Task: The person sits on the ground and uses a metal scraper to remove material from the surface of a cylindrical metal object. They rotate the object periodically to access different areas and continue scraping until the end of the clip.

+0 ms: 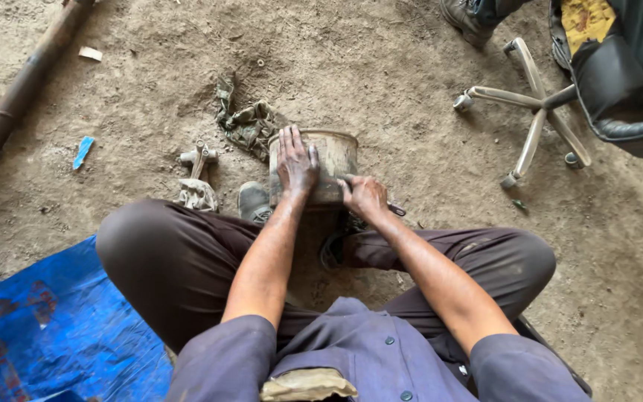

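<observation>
A dirty round metal drum (334, 158) lies on its side on the dirt floor in front of my crossed legs. My left hand (295, 162) rests flat on the top of it, fingers spread. My right hand (364, 195) presses a small tool against the drum's near right side; a dark handle end (397, 211) sticks out behind the hand. What kind of tool it is I cannot tell. Both hands are greasy.
A dirty rag (247, 123) and a grey metal part (197, 179) lie left of the drum. A blue tarp (53, 327) covers the floor at lower left. A long pipe (16, 97) runs along the upper left. An office chair (560, 89) and someone's shoe (466, 18) are at upper right.
</observation>
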